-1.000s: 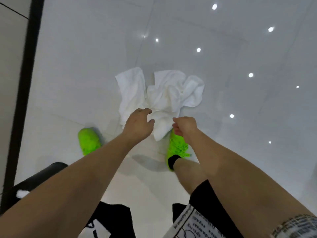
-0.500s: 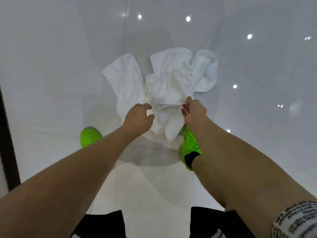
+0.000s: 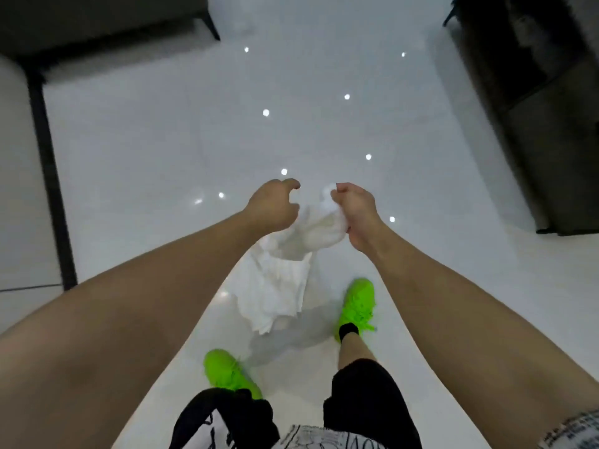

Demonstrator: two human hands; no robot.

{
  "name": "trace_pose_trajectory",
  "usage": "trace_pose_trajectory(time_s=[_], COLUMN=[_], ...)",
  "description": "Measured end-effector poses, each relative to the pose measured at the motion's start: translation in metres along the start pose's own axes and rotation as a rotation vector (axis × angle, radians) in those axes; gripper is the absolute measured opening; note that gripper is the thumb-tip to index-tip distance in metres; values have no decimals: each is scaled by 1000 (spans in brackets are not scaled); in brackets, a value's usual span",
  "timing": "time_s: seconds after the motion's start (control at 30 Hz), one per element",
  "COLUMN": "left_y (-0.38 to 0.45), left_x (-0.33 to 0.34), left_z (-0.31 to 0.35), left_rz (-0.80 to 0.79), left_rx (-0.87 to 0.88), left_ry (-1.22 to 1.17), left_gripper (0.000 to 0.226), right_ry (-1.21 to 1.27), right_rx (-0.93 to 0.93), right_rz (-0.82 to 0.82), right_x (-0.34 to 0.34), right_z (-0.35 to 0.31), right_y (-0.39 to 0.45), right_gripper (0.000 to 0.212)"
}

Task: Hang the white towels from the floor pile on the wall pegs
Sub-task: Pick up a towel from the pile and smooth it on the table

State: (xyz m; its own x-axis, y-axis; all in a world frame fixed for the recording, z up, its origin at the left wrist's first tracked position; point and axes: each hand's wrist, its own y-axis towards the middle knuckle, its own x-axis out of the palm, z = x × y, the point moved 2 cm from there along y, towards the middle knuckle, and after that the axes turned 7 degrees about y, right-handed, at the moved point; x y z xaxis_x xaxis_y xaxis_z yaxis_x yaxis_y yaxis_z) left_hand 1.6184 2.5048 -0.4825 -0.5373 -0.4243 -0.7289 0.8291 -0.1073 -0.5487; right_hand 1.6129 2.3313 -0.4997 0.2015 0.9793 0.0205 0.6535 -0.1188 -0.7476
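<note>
Right hand (image 3: 355,210) grips white towel (image 3: 278,283) above glossy white floor (image 3: 162,163).

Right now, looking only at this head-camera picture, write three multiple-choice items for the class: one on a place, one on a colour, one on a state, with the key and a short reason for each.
1. Where does the white towel hang?
A. between the two forearms, above the floor
B. over a chair back
C. on a wall peg

2. What colour are the shoes?
A. red
B. bright green
C. black

3. What is the right hand doing?
A. lying flat on the floor
B. hanging with nothing in it
C. gripping the towel's top

Key: 1 A, the cloth drapes down from the hands over the white floor; 2 B, both shoes are neon green; 3 C, its fingers curl round bunched cloth.
</note>
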Motion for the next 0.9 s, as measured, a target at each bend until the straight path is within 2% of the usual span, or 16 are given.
trace_pose_trajectory(time_s=[0.1,0.2,0.33,0.43,0.5,0.6,0.77,0.9], left_y=[6,7,15,20,23,28,49,76], left_x=[-73,-123,-166,-190,-199,-201,-183,-164], left_z=[112,228,363,464,526,606,720,810], left_rz=[33,50,170,277,345,382,455,526], left_rx=[257,394,449,516,590,704,826,832], left_ry=[40,80,206,201,217,273,316,331], left_gripper=[61,48,10,6,4,6,12,11], right_ry=[-136,-234,-305,-419,-545,-682,-654,-730], right_rx=[-130,-257,-424,-542,-567,-587,-625,-495], right_rz=[-130,-192,-153,-75,-14,158,523,841], right_x=[-39,-99,-198,-287,-340,-417,-547,-653], right_z=[-108,-206,-311,-371,-394,-411,-423,-427], right_y=[-35,-61,-92,-117,-129,-136,-147,-157], right_gripper=[21,17,8,30,32,25,8,7])
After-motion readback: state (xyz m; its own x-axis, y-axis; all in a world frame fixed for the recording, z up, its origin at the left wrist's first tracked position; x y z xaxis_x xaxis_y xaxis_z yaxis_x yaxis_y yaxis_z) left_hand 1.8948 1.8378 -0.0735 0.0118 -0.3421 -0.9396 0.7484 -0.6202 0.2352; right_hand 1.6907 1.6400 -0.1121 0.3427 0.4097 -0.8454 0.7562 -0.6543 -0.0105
